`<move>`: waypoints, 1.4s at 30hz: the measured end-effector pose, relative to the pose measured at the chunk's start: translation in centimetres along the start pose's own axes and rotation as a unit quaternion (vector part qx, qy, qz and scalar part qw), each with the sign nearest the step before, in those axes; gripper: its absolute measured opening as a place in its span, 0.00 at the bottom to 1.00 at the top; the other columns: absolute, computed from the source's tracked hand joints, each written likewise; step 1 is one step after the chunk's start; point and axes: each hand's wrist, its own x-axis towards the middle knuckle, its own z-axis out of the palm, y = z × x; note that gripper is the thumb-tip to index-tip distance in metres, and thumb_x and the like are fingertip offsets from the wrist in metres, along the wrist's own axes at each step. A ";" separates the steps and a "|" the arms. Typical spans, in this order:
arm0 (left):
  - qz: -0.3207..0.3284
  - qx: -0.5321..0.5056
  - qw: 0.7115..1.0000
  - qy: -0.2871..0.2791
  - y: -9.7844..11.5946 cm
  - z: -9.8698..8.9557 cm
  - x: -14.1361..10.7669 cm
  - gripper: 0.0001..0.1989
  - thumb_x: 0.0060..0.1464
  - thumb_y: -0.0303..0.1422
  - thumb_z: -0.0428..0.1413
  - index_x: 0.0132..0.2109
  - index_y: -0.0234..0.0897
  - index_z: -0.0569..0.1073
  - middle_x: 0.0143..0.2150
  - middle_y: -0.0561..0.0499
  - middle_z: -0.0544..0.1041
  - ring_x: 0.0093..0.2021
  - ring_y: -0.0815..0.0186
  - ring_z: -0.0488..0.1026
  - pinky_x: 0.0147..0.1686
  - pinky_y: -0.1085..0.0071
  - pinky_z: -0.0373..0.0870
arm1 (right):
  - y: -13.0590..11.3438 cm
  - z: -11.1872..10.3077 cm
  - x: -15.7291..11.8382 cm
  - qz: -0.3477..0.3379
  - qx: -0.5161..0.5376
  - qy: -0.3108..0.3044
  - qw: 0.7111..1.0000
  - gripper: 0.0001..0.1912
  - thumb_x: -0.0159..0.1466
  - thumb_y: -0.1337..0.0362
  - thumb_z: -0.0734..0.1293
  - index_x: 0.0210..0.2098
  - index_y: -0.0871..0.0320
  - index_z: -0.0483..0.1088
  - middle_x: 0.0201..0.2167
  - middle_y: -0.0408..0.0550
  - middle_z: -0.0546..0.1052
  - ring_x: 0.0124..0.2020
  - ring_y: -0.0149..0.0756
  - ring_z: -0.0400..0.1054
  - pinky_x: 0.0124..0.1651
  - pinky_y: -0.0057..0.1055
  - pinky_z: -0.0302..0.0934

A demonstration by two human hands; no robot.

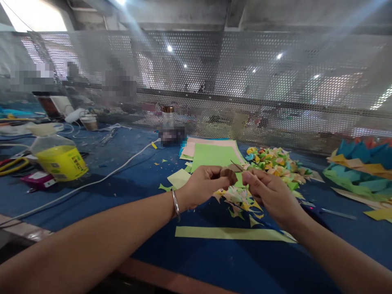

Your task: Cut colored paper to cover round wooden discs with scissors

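Desk (202,261), blue-topped, listed from near edge to far.

Near edge: one long pale-green paper strip (220,232), lying flat, roughly parallel to the edge.

Past the strip: slender blue tool (268,224), partly under the right wrist; loose paper scraps (239,200), several colours.

Above the scraps, at the desk's middle: left hand (206,185), gripping a small brown piece (230,175) between thumb and fingers, silver bracelet (175,204) at wrist; right hand (269,190), near the brown piece, thumb and fingers pinched together on a thin dark sliver (235,165).

Left edge: tilted bottle, yellow label (65,163); purple box (38,179); yellow handles (15,165). White cable (119,167) runs from there toward the far side.

Right edge: tiered paper shape (358,167), blue, orange, green.

Beyond the hands: green sheet (214,154), topmost of a stack; heap of folded paper pieces (275,159), to its right.

Far edge: gold-lidded jar (168,118); perforated metal screen (199,73) behind.
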 end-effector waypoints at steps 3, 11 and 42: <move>-0.023 0.033 0.999 -0.021 -0.3 0.1 -0.1 0.12 0.48 0.36 0.60 0.23 0.36 0.67 0.24 0.56 0.64 0.27 0.71 0.60 0.32 0.71 0.58 | -0.5 0.2 0.0 -0.035 -0.016 0.009 0.999 0.24 0.60 0.40 0.69 0.30 0.55 0.67 0.19 0.38 0.62 0.20 0.28 0.51 0.20 0.27 0.48; -0.009 0.073 0.997 0.018 -1.0 0.1 -0.1 0.11 0.50 0.39 0.62 0.30 0.35 0.79 0.28 0.52 0.74 0.30 0.69 0.67 0.33 0.71 0.62 | -1.1 0.5 -0.1 -0.061 -0.004 -0.006 0.998 0.21 0.59 0.44 0.71 0.30 0.56 0.72 0.28 0.47 0.74 0.32 0.38 0.68 0.37 0.33 0.65; -0.022 -0.029 0.999 0.007 -0.2 -0.4 -0.1 0.09 0.57 0.35 0.61 0.32 0.33 0.79 0.28 0.51 0.77 0.29 0.71 0.71 0.33 0.73 0.65 | 0.1 -0.4 0.0 0.006 -0.011 -0.039 0.999 0.29 0.63 0.35 0.63 0.25 0.55 0.61 0.17 0.34 0.50 0.18 0.26 0.40 0.19 0.27 0.36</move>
